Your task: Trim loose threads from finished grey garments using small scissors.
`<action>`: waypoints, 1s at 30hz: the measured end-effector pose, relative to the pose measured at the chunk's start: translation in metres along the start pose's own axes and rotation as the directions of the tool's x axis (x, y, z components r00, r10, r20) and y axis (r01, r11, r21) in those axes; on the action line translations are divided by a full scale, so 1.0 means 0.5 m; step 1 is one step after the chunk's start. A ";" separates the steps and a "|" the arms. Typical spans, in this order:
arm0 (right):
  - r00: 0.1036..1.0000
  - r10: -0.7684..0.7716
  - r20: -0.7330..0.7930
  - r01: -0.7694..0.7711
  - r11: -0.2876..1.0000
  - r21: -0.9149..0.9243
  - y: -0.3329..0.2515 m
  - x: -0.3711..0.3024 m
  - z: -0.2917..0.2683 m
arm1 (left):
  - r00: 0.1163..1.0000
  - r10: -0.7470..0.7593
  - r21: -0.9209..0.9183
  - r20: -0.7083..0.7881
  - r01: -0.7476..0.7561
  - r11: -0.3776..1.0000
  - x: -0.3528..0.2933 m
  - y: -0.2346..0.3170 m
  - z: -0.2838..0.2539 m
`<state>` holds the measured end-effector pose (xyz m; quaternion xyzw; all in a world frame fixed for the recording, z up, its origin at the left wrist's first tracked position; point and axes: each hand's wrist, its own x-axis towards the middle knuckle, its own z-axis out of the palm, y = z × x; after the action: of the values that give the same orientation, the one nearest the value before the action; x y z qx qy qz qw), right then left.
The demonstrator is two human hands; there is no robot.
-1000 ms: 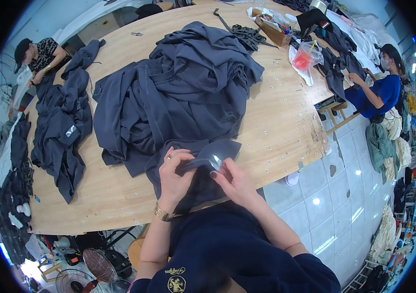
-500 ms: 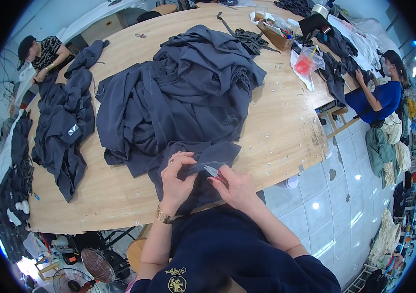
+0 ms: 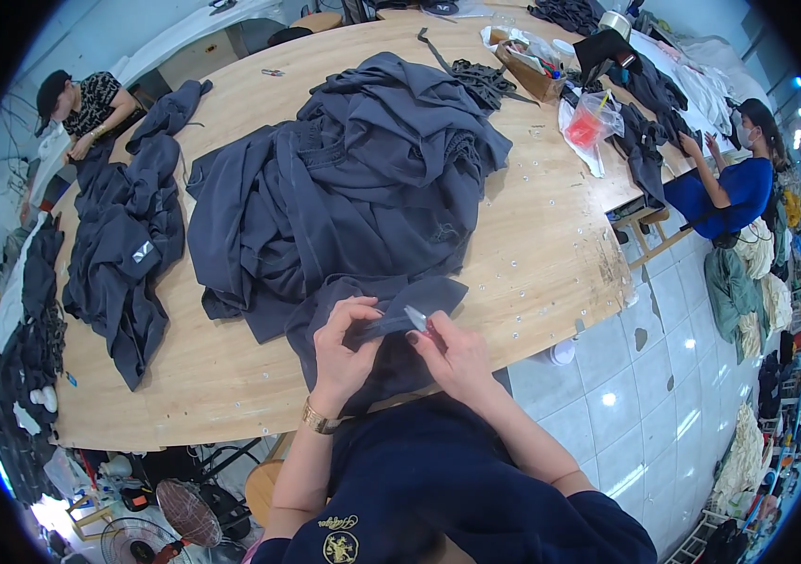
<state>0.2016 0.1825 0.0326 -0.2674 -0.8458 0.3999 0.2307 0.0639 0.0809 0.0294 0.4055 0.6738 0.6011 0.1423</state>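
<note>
One brown box (image 3: 534,83), oddments (image 3: 543,64) inside; one clear bag (image 3: 613,120), red contents (image 3: 584,130): worktop (image 3: 551,244), one to two o'clock. Six o'clock: grey cloth (image 3: 391,365), left hand (image 3: 344,352) pinching it; right hand (image 3: 458,355) clamped on snips (image 3: 415,318).

Navy short-sleeved top (image 3: 475,489) with gold chest emblem (image 3: 340,547), gold-toned band (image 3: 319,418) on left wrist (image 3: 327,402)

Head-worn fisheye, looking down, above table (image 3: 551,254)

The bench (image 3: 536,268) is brightly lit and lens-bowed; right of it, floor tiles (image 3: 628,402) are streaked with glare.
</note>
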 end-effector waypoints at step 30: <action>0.999 0.036 -0.040 -0.031 0.994 0.109 0.020 0.002 0.001 | 0.991 0.048 0.204 -0.122 -0.023 0.979 0.000 0.007 -0.004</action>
<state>0.2031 0.1881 0.0244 -0.2769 -0.8132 0.4433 0.2557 0.0639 0.0793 0.0331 0.3911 0.7317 0.5563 0.0469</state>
